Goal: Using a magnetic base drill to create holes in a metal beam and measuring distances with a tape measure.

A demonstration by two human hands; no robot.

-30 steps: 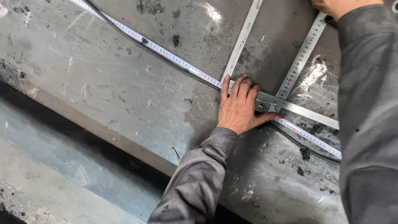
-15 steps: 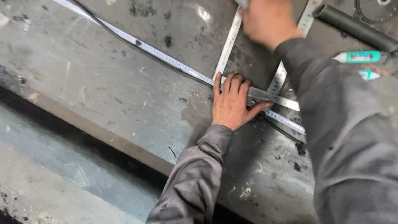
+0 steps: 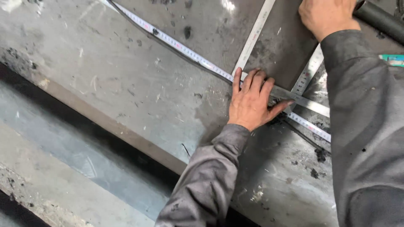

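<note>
The left hand [image 3: 251,103] is laid flat with fingers spread on the corner of a steel square [image 3: 257,30], pinning it over a tape measure [image 3: 181,49] that is stretched across the grey steel plate [image 3: 126,84] from 11 o'clock to 4 o'clock — so the layout looks set, though no scribed mark can be made out. The right hand [image 3: 326,17] is rested at 1 o'clock on the square's other blade, its grip hidden; a dark pipe [image 3: 381,21] and a teal marker [image 3: 393,59] are lying near it at 2 o'clock — nothing is blocking the tape.
</note>
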